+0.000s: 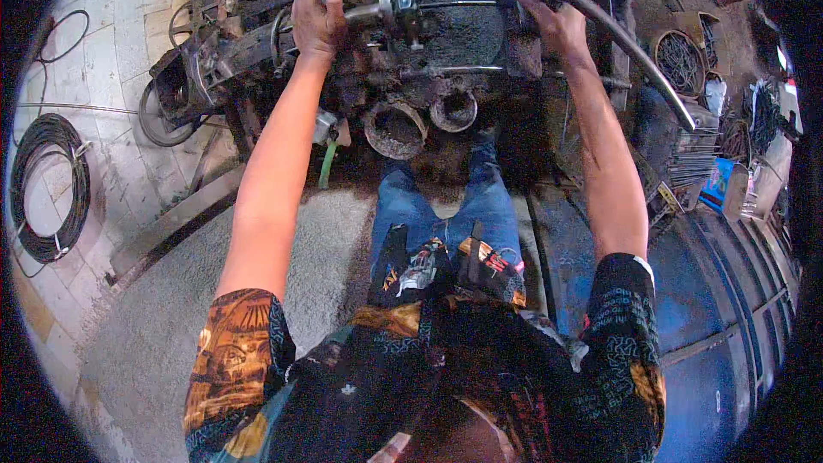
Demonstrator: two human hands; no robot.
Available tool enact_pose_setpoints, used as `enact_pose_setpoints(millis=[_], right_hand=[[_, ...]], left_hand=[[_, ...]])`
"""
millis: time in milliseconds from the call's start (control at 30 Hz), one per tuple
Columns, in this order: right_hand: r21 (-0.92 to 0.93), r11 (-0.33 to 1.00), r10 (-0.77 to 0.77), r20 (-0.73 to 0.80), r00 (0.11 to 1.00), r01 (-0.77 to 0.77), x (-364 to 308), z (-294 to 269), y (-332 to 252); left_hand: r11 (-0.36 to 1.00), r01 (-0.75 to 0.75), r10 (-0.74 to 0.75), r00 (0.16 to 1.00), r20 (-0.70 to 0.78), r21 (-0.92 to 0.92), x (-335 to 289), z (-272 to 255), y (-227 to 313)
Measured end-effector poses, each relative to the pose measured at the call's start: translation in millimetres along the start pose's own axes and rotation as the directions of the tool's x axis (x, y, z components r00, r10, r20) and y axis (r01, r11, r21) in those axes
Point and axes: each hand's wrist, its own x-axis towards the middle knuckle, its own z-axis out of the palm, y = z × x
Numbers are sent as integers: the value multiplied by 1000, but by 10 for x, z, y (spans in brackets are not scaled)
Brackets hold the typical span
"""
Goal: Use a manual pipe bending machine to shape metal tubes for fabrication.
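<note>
A dark, greasy machine [360,51] with rods and clamps spans the top of the head view. My left hand [315,21] lies against its left part, fingers stretched out and nothing gripped. At the right end, my right hand [557,17] is curled around a dark part I cannot make out; some fingers are hidden. A long grey metal rod [634,51] slants down to the right, passing in front of that hand. Between the hands are a small metal clamp [405,4] and a bed of dark grit [463,30].
Two round pipe openings [396,130] face me under the machine. A coil of black cable [24,197] lies on the tiles at left. At right are a container of metal pieces [680,62], a bundle of thin rods [693,159] and a blue ribbed surface [711,360].
</note>
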Motion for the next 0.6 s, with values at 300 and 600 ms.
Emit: enact_pose_setpoints(millis=[300, 600], right_hand=[[-37, 997, -67, -11, 998, 66, 39, -69, 109], [-192, 973, -130, -2, 992, 127, 32, -112, 134]], left_hand=[[986, -97, 89, 994, 61, 138, 25, 8, -18], [973, -126, 117, 991, 57, 194, -9, 31, -33]])
